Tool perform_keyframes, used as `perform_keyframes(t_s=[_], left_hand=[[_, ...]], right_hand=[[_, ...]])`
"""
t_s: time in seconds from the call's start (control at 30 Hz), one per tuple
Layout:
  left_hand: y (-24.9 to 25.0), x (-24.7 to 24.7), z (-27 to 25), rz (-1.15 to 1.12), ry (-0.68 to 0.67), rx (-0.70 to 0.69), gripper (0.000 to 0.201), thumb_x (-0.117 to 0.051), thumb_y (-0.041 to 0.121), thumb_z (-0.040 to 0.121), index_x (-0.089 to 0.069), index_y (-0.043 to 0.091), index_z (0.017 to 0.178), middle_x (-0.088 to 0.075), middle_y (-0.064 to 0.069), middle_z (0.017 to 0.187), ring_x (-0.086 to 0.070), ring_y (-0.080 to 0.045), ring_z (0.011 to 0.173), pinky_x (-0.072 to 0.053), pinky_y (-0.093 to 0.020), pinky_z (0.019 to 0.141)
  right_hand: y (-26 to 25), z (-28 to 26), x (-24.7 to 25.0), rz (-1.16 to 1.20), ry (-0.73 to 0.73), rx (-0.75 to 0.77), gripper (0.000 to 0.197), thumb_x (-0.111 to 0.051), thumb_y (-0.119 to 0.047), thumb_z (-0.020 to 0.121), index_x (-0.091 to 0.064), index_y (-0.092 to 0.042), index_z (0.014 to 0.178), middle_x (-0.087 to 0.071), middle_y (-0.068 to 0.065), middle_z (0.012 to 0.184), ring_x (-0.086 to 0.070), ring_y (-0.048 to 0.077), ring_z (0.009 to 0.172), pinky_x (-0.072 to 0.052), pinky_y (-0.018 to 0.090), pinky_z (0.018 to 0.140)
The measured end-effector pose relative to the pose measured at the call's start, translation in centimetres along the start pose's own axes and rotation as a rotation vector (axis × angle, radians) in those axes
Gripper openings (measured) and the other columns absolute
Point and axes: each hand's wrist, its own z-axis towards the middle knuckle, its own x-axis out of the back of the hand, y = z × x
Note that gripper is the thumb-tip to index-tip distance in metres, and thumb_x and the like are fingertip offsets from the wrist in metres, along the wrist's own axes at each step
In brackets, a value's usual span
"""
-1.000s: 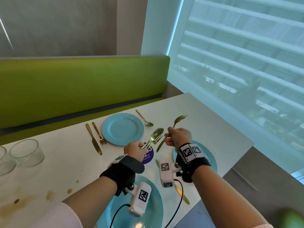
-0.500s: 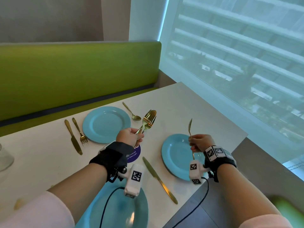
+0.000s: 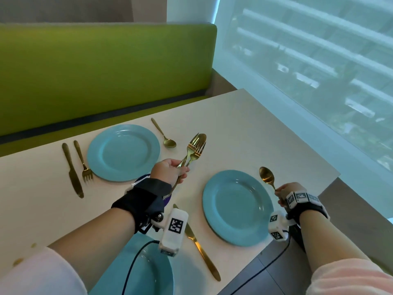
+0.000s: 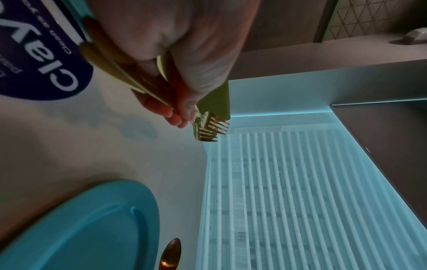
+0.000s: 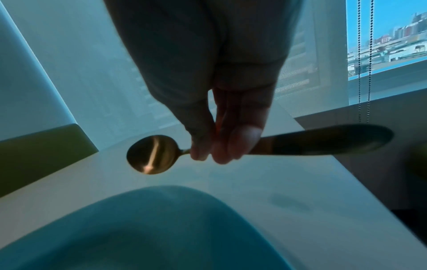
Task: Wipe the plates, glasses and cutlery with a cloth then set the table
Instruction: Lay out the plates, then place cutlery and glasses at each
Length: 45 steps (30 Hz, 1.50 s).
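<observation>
My left hand [image 3: 170,172] grips a bundle of gold cutlery [image 3: 194,149] by the handles, fork tines [image 4: 211,130] pointing up and away over the white table [image 3: 244,128]. My right hand [image 3: 286,191] pinches a gold spoon [image 3: 266,177] near its bowl [image 5: 152,154], held just right of a blue plate [image 3: 237,207] at the near right. A far blue plate [image 3: 123,152] has a knife [image 3: 72,169] and fork [image 3: 84,162] on its left and a spoon [image 3: 164,134] on its right. A third plate [image 3: 148,271] lies under my left wrist, a gold knife [image 3: 202,250] beside it.
A green bench back [image 3: 102,67] runs along the table's far side. A window with blinds [image 3: 308,60] is on the right. The table's right edge drops to a grey floor [image 3: 350,209]. A purple round sticker [image 4: 44,60] lies under my left hand. Brown stains [image 3: 18,261] mark the near left.
My right hand has moved right, away from the left hand, and lowered the spoon beside the near right plate. The left hand keeps its cutlery bundle raised. The view shifted right.
</observation>
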Motion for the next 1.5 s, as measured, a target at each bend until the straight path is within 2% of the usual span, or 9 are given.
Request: perform_keyframes(t_s=[0.17, 0.23, 0.37, 0.67, 0.8, 0.93, 1.1, 1.3, 1.5], left_hand=[[-0.4, -0.4, 0.9, 0.003, 0.02, 0.009, 0.026, -0.063, 0.002, 0.085, -0.058, 0.001, 0.11, -0.065, -0.009, 0.084, -0.056, -0.009, 0.062, -0.048, -0.012, 0.049], [-0.4, -0.5, 1.1, 0.011, 0.029, 0.007, 0.026, -0.064, 0.002, 0.085, -0.058, 0.002, 0.11, -0.065, -0.012, 0.091, -0.056, -0.01, 0.064, -0.049, -0.018, 0.057], [-0.3, -0.6, 1.4, 0.016, 0.035, -0.003, 0.025, -0.064, 0.003, 0.084, -0.059, 0.002, 0.109, -0.066, -0.014, 0.095, -0.058, -0.012, 0.068, -0.05, -0.022, 0.064], [-0.4, -0.1, 1.5, 0.02, 0.044, 0.01, 0.027, -0.065, 0.006, 0.084, -0.059, 0.004, 0.111, -0.067, -0.013, 0.098, -0.06, -0.014, 0.074, -0.051, -0.021, 0.064], [-0.6, -0.1, 1.3, 0.008, 0.03, 0.013, 0.026, -0.064, 0.006, 0.085, -0.059, 0.004, 0.11, -0.067, -0.014, 0.099, -0.06, -0.014, 0.075, -0.051, -0.023, 0.067], [-0.7, 0.0, 0.7, -0.045, -0.008, 0.034, 0.016, -0.064, 0.005, 0.085, -0.058, 0.009, 0.1, -0.066, -0.009, 0.09, -0.058, -0.01, 0.068, -0.05, -0.02, 0.063], [-0.4, 0.4, -0.6, -0.143, -0.039, 0.062, 0.011, -0.063, 0.005, 0.086, -0.059, 0.015, 0.088, -0.067, -0.006, 0.087, -0.058, -0.012, 0.071, -0.05, -0.023, 0.066], [-0.5, 1.5, -2.8, -0.164, -0.08, 0.037, 0.012, -0.063, 0.005, 0.086, -0.06, 0.012, 0.095, -0.066, -0.006, 0.081, -0.06, -0.014, 0.071, -0.05, -0.022, 0.062], [-1.7, 3.4, -5.4, -0.143, -0.145, 0.002, 0.012, -0.059, 0.002, 0.088, -0.058, 0.014, 0.085, -0.063, -0.007, 0.078, -0.058, -0.015, 0.067, -0.049, -0.023, 0.061]], right_hand=[[-0.9, 1.4, -1.0, -0.171, 0.007, 0.104, 0.007, -0.07, -0.018, 0.08, -0.071, -0.015, 0.074, -0.074, 0.009, 0.091, -0.07, 0.026, 0.088, -0.056, 0.038, 0.085], [-1.5, 1.8, -1.3, -0.206, 0.017, 0.126, 0.017, -0.071, -0.02, 0.08, -0.065, -0.019, 0.064, -0.074, 0.008, 0.092, -0.07, 0.024, 0.089, -0.056, 0.036, 0.085], [-2.1, 2.4, -1.7, -0.272, 0.041, 0.146, 0.012, -0.07, -0.018, 0.081, -0.075, -0.009, 0.087, -0.074, 0.01, 0.096, -0.069, 0.025, 0.091, -0.055, 0.036, 0.086], [-1.9, 1.7, -2.0, -0.378, 0.115, 0.185, 0.016, -0.063, -0.02, 0.083, -0.076, -0.014, 0.091, -0.073, 0.004, 0.102, -0.067, 0.021, 0.095, -0.053, 0.028, 0.088], [-2.3, 1.5, -1.6, -0.293, 0.107, 0.186, 0.029, -0.067, -0.02, 0.082, -0.069, -0.01, 0.109, -0.066, 0.006, 0.12, -0.061, 0.022, 0.11, -0.046, 0.027, 0.097], [-5.6, -1.9, -1.4, -0.135, 0.149, 0.324, 0.026, -0.063, -0.029, 0.085, -0.072, -0.01, 0.1, -0.072, 0.013, 0.102, -0.067, 0.029, 0.094, -0.051, 0.033, 0.087], [-10.2, -12.3, -4.4, 0.191, -0.309, 0.552, 0.014, -0.066, -0.024, 0.085, -0.069, -0.018, 0.097, -0.067, -0.004, 0.08, -0.059, 0.009, 0.057, -0.049, 0.013, 0.049], [-12.3, -18.6, -8.4, 0.484, -0.505, 0.467, 0.009, -0.066, -0.029, 0.085, -0.067, -0.02, 0.083, -0.064, -0.001, 0.08, -0.053, 0.009, 0.055, -0.044, 0.018, 0.047], [-10.8, -21.2, -9.6, 0.688, -0.599, 0.294, 0.021, -0.067, -0.025, 0.084, -0.069, -0.013, 0.1, -0.068, 0.003, 0.089, -0.05, 0.01, 0.054, -0.04, 0.019, 0.047]])
